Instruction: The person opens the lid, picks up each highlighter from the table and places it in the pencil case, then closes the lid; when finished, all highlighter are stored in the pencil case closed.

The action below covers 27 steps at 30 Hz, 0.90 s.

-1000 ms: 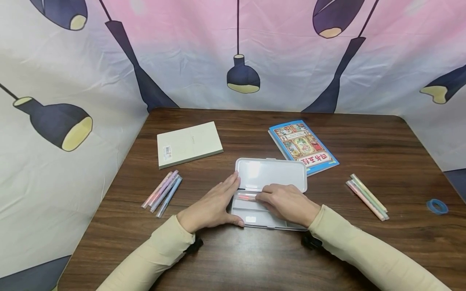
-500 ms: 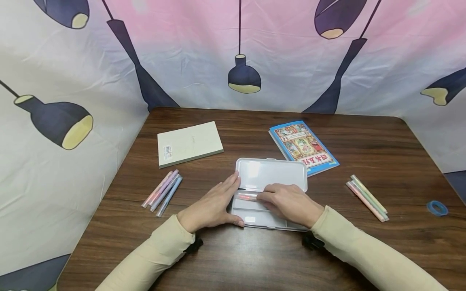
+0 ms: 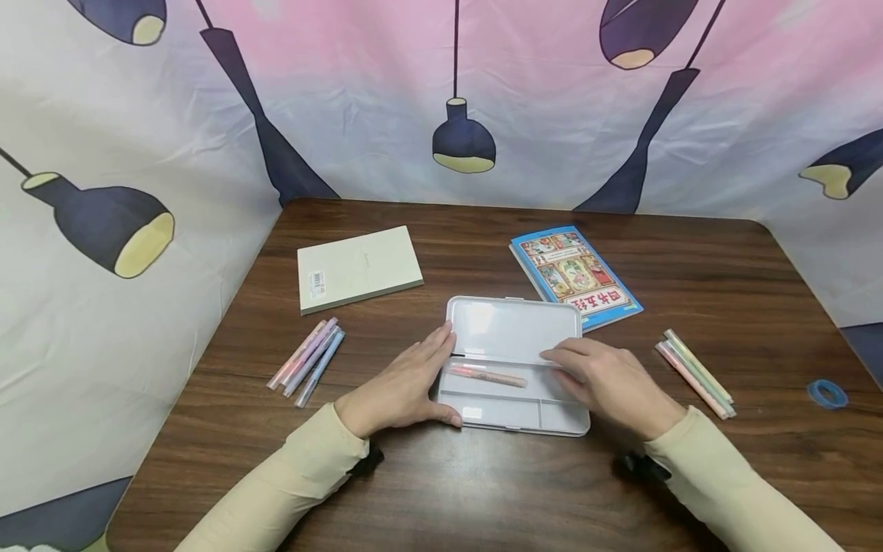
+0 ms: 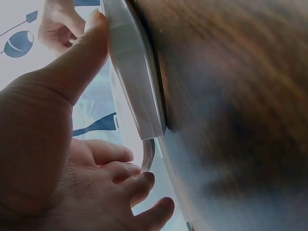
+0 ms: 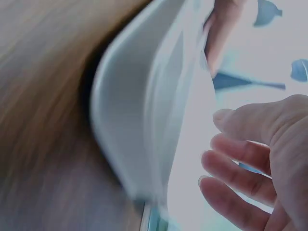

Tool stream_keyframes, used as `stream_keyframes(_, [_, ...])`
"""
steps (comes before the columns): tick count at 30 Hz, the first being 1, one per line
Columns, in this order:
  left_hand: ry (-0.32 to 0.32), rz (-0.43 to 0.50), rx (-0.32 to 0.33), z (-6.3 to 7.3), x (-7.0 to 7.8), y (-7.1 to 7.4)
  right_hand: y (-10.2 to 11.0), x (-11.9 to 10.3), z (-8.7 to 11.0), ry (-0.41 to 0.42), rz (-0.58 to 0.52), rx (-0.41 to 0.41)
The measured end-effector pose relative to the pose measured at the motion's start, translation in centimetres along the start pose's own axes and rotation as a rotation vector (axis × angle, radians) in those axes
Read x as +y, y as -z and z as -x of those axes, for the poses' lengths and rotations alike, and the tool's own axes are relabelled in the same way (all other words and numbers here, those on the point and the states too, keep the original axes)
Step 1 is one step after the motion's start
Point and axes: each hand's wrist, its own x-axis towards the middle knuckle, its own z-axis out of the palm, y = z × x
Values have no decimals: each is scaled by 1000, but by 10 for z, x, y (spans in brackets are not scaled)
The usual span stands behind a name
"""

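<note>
A white pencil case [image 3: 513, 326] lies on the table with its lid folded back. One peach-coloured marker [image 3: 490, 376] with a clear cap rests in its long upper compartment. My left hand [image 3: 407, 383] steadies the left side, its fingers straight along the lid's edge and the thumb at the front rim; in the left wrist view, the thumb [image 4: 89, 45] touches the case's wall. Over the case's right end, my right hand [image 3: 607, 379] hovers with loosely bent fingers and nothing between them. In the right wrist view, those fingers [image 5: 236, 173] stand apart from the case.
Several pink, purple and blue markers [image 3: 306, 364] lie at the left, and a few pale ones [image 3: 697, 376] at the right. Behind are a cream notebook [image 3: 359, 268] and a blue picture-covered book [image 3: 572, 272], partly overlapped by the lid. A blue tape ring [image 3: 827, 394] is far right.
My right hand has let go of the peach marker and moved right, uncovering it in the compartment. The left hand keeps its place at the case.
</note>
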Motion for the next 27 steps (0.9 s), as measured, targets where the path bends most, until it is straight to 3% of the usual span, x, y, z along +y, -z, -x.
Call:
stream_keyframes(7, [1,3,1,-1,0,0,29,25,44,-200,70,58])
stream_keyframes(14, [4,8,4,-1,-1,0,47,45,94,-451,135,8])
stream_keyframes(21, [4,6,-7,0,-1,0,58,57,125,-586,149,-75])
stream_keyframes(27, [8,11,-8,0,0,1,60,59,132,-626,158,-108])
